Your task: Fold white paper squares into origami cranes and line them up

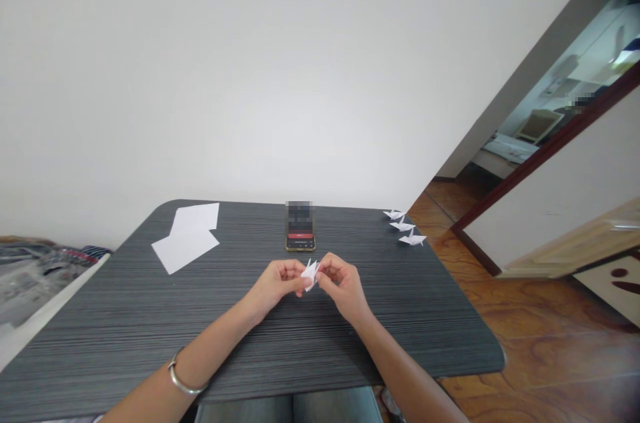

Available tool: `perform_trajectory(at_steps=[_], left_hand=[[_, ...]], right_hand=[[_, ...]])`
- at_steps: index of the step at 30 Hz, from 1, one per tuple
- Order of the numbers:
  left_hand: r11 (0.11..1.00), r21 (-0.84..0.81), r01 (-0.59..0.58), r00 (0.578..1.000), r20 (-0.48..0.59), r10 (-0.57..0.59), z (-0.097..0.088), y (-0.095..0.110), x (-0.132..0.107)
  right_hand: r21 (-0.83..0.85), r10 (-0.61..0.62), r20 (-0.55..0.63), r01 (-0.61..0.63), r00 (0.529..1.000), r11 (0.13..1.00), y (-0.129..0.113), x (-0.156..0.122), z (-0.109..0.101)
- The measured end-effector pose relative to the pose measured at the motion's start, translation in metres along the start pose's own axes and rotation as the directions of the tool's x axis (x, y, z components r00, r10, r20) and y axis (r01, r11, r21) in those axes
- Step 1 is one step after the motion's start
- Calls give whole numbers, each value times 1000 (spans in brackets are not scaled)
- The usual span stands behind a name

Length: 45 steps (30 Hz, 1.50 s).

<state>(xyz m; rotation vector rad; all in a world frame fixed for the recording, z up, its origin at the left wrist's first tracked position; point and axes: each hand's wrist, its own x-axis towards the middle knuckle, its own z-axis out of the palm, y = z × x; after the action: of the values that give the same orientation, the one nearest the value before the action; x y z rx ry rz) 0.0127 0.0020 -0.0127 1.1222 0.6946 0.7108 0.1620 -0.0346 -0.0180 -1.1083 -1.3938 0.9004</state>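
Observation:
Between my two hands, above the middle of the dark table (240,356), is a small white origami paper crane (309,274) with pointed tips sticking up. My left hand (281,280) pinches its left side between thumb and fingers. On the other side, my right hand (342,282) is closed with thumb and forefinger on the paper's right edge. The fingers hide part of the folds.
Three folded paper cranes (413,239) stand in a row at the table's back right. White paper sheets (187,250) lie at the left. A phone (301,226) is at the back middle, near the wall (300,76). A doorway opens on the right.

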Motion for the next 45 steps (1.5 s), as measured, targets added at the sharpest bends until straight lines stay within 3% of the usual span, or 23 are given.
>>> perform_trajectory(at_steps=[7,17,31,45], left_hand=[[1000,12,9,999,-35,-9,0,-1,1],[1000,22,19,1000,-20,-19,0,1,0],[998,-8,63,995,83,-62,-2,0,-1],[992,123,-29,999,-18,32,0,-1,1]], right_hand=[[106,181,36,-184,983,977,1,2,2],[16,79,4,-79,997,997,0,-1,0],[190,94,83,-109,992,976,-3,1,-1],[239,161,-75,-139,984,961,3,0,7]])
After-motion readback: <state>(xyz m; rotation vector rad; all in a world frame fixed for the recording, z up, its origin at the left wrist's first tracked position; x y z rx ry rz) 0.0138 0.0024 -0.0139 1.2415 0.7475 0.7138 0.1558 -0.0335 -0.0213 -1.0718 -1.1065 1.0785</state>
